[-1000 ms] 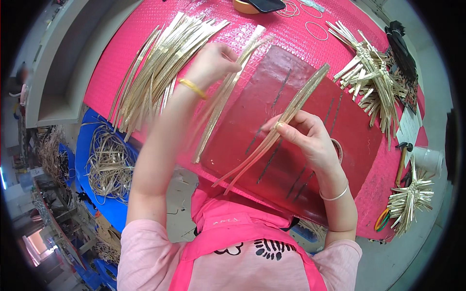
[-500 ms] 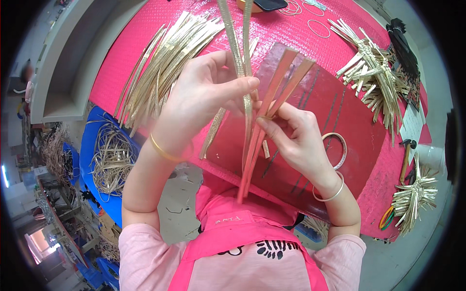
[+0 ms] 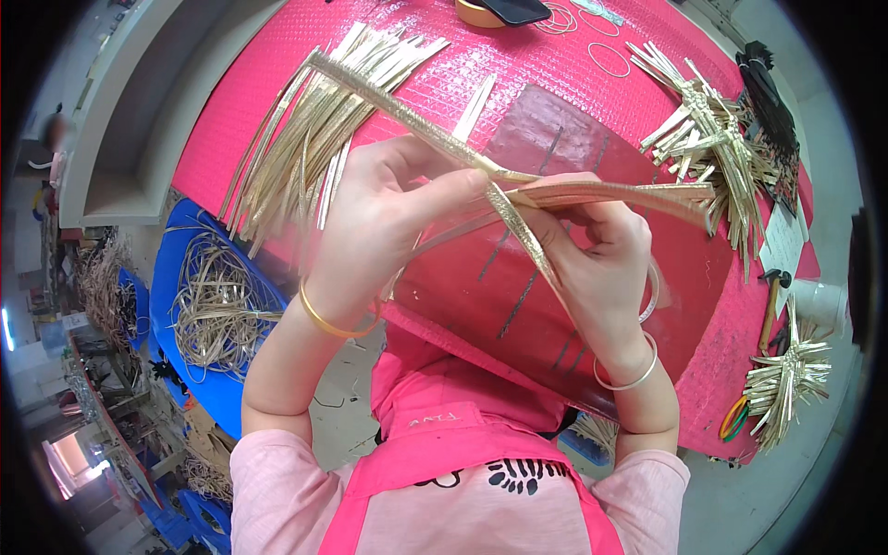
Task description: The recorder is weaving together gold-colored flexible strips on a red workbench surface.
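Observation:
My left hand (image 3: 398, 199) pinches flat gold strips (image 3: 393, 106) between thumb and fingers; they stretch up to the far left. Close beside it, my right hand (image 3: 597, 264) is closed on the same crossing strips. Several strip ends fan out to the right above its knuckles, and one gold length slants down over its thumb. The strips meet between the two hands, but how they interlace is partly hidden by my fingers. Both hands are held over a dark red board (image 3: 444, 305) marked with dark lines.
A pile of gold strips (image 3: 314, 139) lies at the left on the pink table cover (image 3: 222, 139). Bundles of woven strips (image 3: 712, 139) and a hammer (image 3: 773, 310) are at the right. Loose coils (image 3: 217, 305) fill a blue tray (image 3: 166, 277). A roll of tape (image 3: 653, 291) is behind my right wrist.
The strips have turned: the upright ends now slant to the far left, and the reddish-backed ends now point right. My right hand has moved slightly right and up.

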The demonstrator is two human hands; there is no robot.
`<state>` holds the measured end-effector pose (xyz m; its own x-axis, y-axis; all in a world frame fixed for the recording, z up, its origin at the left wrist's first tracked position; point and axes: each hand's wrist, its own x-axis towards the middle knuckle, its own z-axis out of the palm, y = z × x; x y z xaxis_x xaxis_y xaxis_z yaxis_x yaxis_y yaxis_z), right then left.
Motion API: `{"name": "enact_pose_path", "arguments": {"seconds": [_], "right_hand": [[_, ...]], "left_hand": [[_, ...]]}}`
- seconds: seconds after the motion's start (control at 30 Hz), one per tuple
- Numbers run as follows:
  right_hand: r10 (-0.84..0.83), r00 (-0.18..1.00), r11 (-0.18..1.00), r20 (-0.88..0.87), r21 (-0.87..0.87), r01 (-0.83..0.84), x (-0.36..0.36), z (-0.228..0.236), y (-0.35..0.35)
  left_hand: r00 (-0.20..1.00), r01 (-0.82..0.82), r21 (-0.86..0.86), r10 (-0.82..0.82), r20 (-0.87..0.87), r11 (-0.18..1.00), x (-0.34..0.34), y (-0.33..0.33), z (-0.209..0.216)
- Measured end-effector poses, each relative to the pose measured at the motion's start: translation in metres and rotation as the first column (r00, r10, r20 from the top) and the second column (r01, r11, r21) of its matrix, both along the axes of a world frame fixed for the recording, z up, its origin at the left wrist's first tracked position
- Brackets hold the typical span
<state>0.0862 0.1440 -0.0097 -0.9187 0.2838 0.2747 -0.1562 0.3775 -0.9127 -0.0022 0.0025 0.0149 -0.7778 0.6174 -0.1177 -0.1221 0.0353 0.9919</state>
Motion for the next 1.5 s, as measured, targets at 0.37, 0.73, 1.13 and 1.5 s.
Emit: {"name": "enact_pose_path", "arguments": {"seconds": [0.37, 0.73, 1.13, 1.5], "right_hand": [[-0.031, 0.998, 0.914, 0.051, -0.403, 0.049, -0.006, 0.006, 0.001], [0.028, 0.998, 0.858, 0.052, -0.514, 0.003, -0.009, 0.004, -0.003], [0.105, 0.993, 0.874, 0.055, -0.482, -0.066, -0.013, -0.003, 0.009], [-0.065, 0.947, 0.973, -0.314, 0.189, 0.13, -0.022, 0.003, 0.0]], "left_hand": [[0.992, -0.029, 0.145, 0.011, 0.122, 0.989, 0.007, 0.004, -0.006], [0.974, -0.121, 0.259, 0.065, 0.215, 0.958, 0.02, 0.008, -0.016], [0.695, -0.367, 0.071, 0.325, -0.641, 0.927, 0.03, 0.017, -0.032], [0.463, -0.425, 0.028, 0.244, -0.852, 0.905, 0.025, 0.012, -0.023]]}}
